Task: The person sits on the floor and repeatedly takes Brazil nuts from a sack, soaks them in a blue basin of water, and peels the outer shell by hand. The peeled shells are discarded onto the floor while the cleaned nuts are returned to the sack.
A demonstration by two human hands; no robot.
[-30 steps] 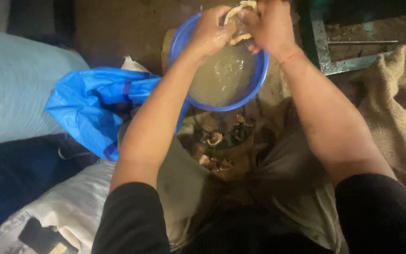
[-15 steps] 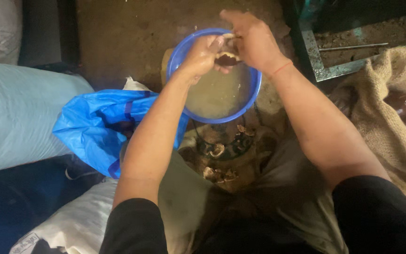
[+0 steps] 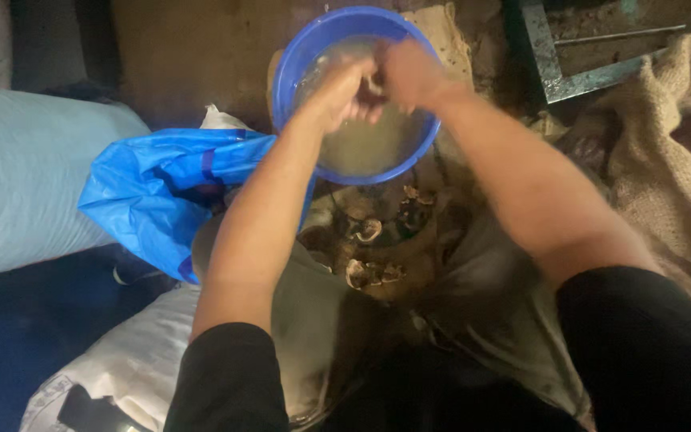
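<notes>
Both hands met over the blue basin, which stood on the dirt floor near the top edge of the view and held cloudy, pale water. The left hand reached in from the basin's left rim with its fingers curled inward, and the right hand came from the right with its fingers bent toward the left ones, so the two sets of fingertips met just above the water. Between them sat a small pale piece, touched by fingers of both hands; motion blur hid its shape and which fingers pinched it. It lay over the basin's middle, slightly toward the far rim, above the water surface. Just below the basin's near rim a heap of mushroom-like pieces lay in the opening of a grey-brown sack between the person's knees. A crumpled blue bag lay to the left of the left forearm, touching the basin's left side. A pale blue sack rested at the left edge, a white sack at the lower left, burlap at the right edge, and a metal frame at the upper right.
</notes>
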